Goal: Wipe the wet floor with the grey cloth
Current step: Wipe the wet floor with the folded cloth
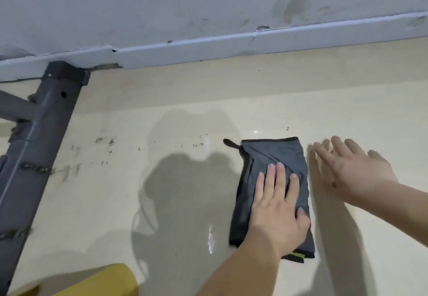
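Grey folded cloth (273,179) lies flat on the glossy beige floor (301,98), pinned under the left hand (275,205), fingers flat, gripping nothing. Right hand (352,168) hovers open and empty just right of it. Wiping appears underway; wet sheen remains left. Dark metal frame (34,145) obstructs far left.

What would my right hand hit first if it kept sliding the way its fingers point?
Probably the cloth's far corner: the right hand points up-left toward it. Past that, bare floor up to the baseboard.
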A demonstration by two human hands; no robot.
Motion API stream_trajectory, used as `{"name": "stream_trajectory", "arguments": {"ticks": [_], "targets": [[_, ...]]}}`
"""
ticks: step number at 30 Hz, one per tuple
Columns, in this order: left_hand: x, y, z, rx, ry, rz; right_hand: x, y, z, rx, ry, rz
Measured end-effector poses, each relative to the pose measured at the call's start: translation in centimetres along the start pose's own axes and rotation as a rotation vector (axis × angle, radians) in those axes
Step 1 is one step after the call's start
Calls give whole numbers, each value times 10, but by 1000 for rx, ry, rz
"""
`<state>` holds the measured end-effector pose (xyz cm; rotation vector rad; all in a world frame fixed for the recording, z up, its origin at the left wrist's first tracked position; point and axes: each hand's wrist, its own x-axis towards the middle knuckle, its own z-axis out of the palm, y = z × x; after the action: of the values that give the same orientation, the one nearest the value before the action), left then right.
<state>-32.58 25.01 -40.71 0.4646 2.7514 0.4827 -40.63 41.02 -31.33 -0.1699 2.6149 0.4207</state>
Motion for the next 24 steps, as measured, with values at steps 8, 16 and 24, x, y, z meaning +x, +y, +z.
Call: {"name": "stream_trajectory", "arguments": {"ticks": [8,16,24], "targets": [[-23,-173,-50,157,116,-447,33,-118,-56,369,-105,-252],[-78,-206,-60,220,-22,-228,77,-210,-75,275,-137,-236],[-48,-311,-103,258,43,-308,92,-225,-58,298,-172,-106]]}}
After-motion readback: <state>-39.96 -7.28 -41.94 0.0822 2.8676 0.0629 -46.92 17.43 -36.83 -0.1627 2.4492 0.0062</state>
